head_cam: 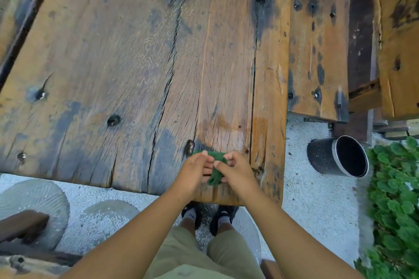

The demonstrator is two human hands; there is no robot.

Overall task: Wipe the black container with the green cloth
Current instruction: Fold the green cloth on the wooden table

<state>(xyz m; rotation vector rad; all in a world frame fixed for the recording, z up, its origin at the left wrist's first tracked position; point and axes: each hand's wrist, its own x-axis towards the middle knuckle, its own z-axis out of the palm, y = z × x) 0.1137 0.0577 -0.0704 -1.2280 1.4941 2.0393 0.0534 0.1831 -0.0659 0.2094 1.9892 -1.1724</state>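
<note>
A small green cloth [217, 170] is bunched between both hands above the near right part of the wooden table [127, 56]. My left hand [196, 170] and my right hand [234, 169] both pinch the cloth, fingers curled round it. The black container [335, 157], a speckled cylinder with a metal rim, stands on the gravel ground to the right of the table, its open mouth toward the camera. It is well apart from both hands.
A wooden bench [317, 47] runs beyond the table's right edge, with another plank [399, 41] further right. Green plants [394, 206] grow beside the container. Round stepping stones [34, 201] lie in the gravel at lower left. My feet are under the table edge.
</note>
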